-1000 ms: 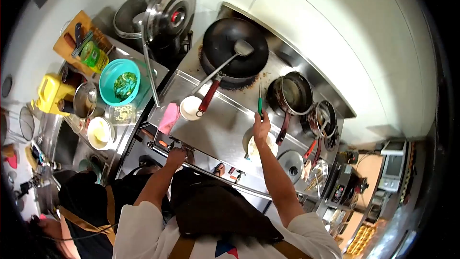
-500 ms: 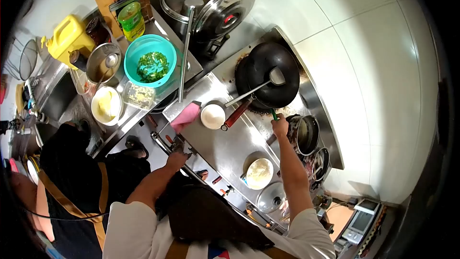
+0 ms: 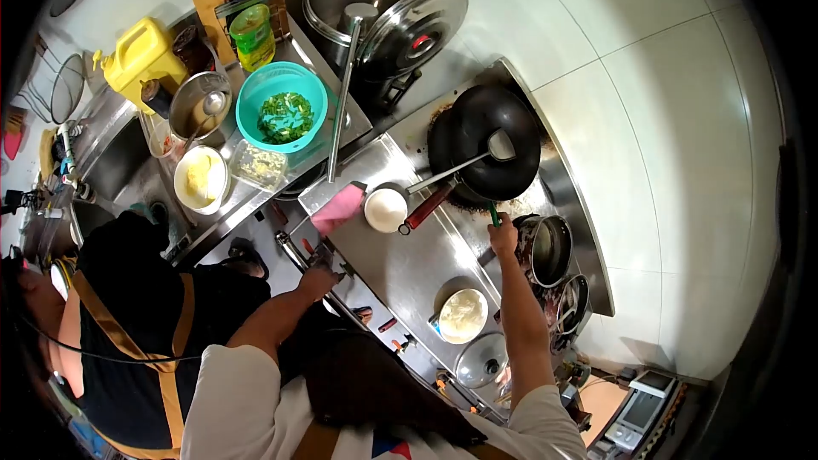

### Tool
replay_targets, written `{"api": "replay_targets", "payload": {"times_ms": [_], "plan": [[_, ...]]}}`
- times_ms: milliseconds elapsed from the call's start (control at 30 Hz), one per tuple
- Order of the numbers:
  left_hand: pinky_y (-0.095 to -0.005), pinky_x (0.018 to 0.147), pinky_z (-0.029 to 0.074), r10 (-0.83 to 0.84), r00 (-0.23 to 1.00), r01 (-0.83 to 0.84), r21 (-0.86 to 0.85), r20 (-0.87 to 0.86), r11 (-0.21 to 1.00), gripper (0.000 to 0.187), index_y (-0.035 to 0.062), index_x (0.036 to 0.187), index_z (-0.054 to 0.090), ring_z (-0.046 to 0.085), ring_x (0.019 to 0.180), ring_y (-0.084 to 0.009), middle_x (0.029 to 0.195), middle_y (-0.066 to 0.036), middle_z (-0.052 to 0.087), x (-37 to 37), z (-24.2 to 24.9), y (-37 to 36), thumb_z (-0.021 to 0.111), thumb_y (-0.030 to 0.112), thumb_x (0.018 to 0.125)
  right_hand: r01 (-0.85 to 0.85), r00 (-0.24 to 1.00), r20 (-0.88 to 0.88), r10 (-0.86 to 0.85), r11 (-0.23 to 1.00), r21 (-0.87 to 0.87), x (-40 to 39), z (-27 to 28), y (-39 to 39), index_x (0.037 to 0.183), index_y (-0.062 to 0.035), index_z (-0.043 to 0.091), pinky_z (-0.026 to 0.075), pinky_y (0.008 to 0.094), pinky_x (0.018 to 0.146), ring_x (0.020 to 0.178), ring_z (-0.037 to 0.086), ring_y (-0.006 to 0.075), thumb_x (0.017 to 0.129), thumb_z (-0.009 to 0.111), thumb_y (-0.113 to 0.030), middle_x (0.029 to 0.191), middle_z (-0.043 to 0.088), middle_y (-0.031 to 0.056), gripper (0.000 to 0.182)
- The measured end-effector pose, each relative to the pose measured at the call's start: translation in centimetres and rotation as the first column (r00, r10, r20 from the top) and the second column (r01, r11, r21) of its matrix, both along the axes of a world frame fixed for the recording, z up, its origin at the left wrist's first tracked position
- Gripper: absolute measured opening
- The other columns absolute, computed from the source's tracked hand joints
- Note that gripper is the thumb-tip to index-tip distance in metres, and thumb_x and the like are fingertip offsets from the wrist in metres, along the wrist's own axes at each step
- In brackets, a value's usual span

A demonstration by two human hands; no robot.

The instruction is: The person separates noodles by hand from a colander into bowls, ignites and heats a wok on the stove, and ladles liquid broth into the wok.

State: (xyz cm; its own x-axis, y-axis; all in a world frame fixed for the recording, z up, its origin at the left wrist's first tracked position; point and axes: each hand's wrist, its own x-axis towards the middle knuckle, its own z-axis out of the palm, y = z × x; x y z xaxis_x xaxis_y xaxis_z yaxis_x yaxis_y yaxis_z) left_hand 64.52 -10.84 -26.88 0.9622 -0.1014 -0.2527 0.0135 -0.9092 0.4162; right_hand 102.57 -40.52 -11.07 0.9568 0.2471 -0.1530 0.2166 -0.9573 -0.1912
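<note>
My right hand [image 3: 504,236] is closed around a thin green-handled tool [image 3: 493,215], held by the near rim of the black wok [image 3: 494,123] on the stove. The tool's far end is hidden beneath the wok. A metal spatula [image 3: 501,146] lies in the wok, its long handle pointing left beside the wok's red handle [image 3: 429,208]. Below the counter's front edge, my left hand [image 3: 318,279] is at the valves and pipes, its fingers bent around something I cannot make out. A valve with a red lever [image 3: 307,246] is just above it.
A white cup [image 3: 386,209], pink cloth [image 3: 339,209] and white bowl [image 3: 463,315] stand on the steel counter. Pots [image 3: 545,249] sit right of my right arm. A turquoise bowl of chopped greens [image 3: 281,108] is upper left. A co-worker in black [image 3: 128,315] stands at left.
The whole view has shifted slightly, so the counter and stove appear a little farther right and lower. Both hands keep nearly the same places relative to the wok and valves.
</note>
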Motion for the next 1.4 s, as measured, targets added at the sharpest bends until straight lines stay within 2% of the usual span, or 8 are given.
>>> {"api": "replay_targets", "payload": {"times_ms": [467,733,867,1000,1133,1200,1333,1400], "plan": [[-0.0420,0.063,0.052,0.169,0.986,-0.168,-0.020,0.007,0.985,0.014,0.0055,0.074,0.063,0.065,0.070,-0.0313,0.073,-0.015,0.064,-0.4,1.1,-0.9,0.055,0.016,0.078,0.021,0.997,-0.068,-0.031,0.989,-0.146,2.1,1.3,0.5,0.113,-0.0128,0.053,0.050,0.0462,0.075,0.091,0.062,0.0375,0.076,0.064,-0.022,0.095,0.065,0.0202,0.039],[-0.0421,0.064,0.052,0.090,0.994,-0.088,0.042,-0.058,0.995,0.017,0.0115,0.091,0.065,0.066,0.074,-0.0292,0.077,-0.011,0.065,0.0,0.7,-0.3,0.052,0.017,0.082,0.209,0.934,0.212,-0.288,0.921,0.329,-8.9,-6.8,-0.9,0.120,-0.0096,0.047,0.045,0.0502,0.076,0.089,0.059,0.0450,0.077,0.068,-0.025,0.097,0.062,0.0241,0.050],[-0.0437,0.069,0.052,-0.015,0.999,0.016,0.020,-0.029,1.000,0.020,0.0129,0.096,0.065,0.066,0.080,-0.0281,0.082,-0.010,0.066,0.0,0.3,0.0,0.052,0.017,0.082,0.275,0.934,0.069,-0.351,0.826,0.491,-22.7,-5.1,2.2,0.123,-0.0018,0.042,0.042,0.0442,0.087,0.099,0.054,0.0414,0.082,0.063,-0.020,0.108,0.056,0.0255,0.050],[-0.0453,0.074,0.051,-0.042,0.972,0.041,-0.008,-0.231,0.999,0.022,0.0135,0.098,0.066,0.064,0.089,-0.0306,0.090,-0.014,0.065,0.9,1.9,0.6,0.053,0.016,0.080,0.387,0.909,-0.060,-0.411,0.784,0.486,-28.3,-5.7,3.4,0.123,0.0005,0.041,0.041,0.0461,0.088,0.103,0.053,0.0430,0.081,0.063,-0.017,0.112,0.053,0.0260,0.051],[-0.0454,0.078,0.051,-0.181,0.979,0.190,0.097,-0.092,0.977,0.025,0.0140,0.101,0.066,0.062,0.095,-0.0330,0.099,-0.018,0.064,1.3,2.0,0.8,0.054,0.015,0.080,0.462,0.887,-0.185,-0.423,0.823,0.330,-27.9,-6.5,3.7,0.126,0.0011,0.036,0.040,0.0488,0.090,0.103,0.052,0.0458,0.076,0.066,-0.014,0.115,0.051,0.0280,0.060],[-0.0454,0.082,0.050,-0.142,0.940,0.133,-0.049,-0.312,0.990,0.027,0.0138,0.103,0.066,0.057,0.106,-0.0356,0.108,-0.020,0.060,1.7,3.3,1.1,0.055,0.015,0.079,0.472,0.881,-0.210,-0.423,0.815,0.337,-27.6,-6.2,4.2,0.126,0.0007,0.035,0.041,0.0491,0.089,0.102,0.052,0.0460,0.076,0.066,-0.014,0.117,0.050,0.0289,0.061],[-0.0444,0.090,0.048,-0.135,0.969,0.139,0.001,-0.207,0.990,0.028,0.0142,0.105,0.065,0.044,0.120,-0.0419,0.120,-0.023,0.055,1.2,2.5,1.0,0.055,0.017,0.079,0.237,0.965,0.084,-0.247,0.965,0.112,-25.9,-6.9,5.0,0.120,0.0011,0.044,0.044,0.0454,0.084,0.095,0.056,0.0406,0.077,0.066,-0.017,0.111,0.055,0.0259,0.052],[-0.0446,0.092,0.047,-0.155,0.964,0.171,0.060,-0.218,0.983,0.028,0.0148,0.106,0.065,0.043,0.121,-0.0422,0.123,-0.024,0.052,1.4,3.0,1.1,0.054,0.018,0.080,0.244,0.970,-0.123,-0.212,0.817,0.523,-23.2,-7.2,6.5,0.111,0.0001,0.053,0.047,0.0404,0.079,0.085,0.059,0.0313,0.083,0.064,-0.022,0.098,0.061,0.0180,0.038]]}}
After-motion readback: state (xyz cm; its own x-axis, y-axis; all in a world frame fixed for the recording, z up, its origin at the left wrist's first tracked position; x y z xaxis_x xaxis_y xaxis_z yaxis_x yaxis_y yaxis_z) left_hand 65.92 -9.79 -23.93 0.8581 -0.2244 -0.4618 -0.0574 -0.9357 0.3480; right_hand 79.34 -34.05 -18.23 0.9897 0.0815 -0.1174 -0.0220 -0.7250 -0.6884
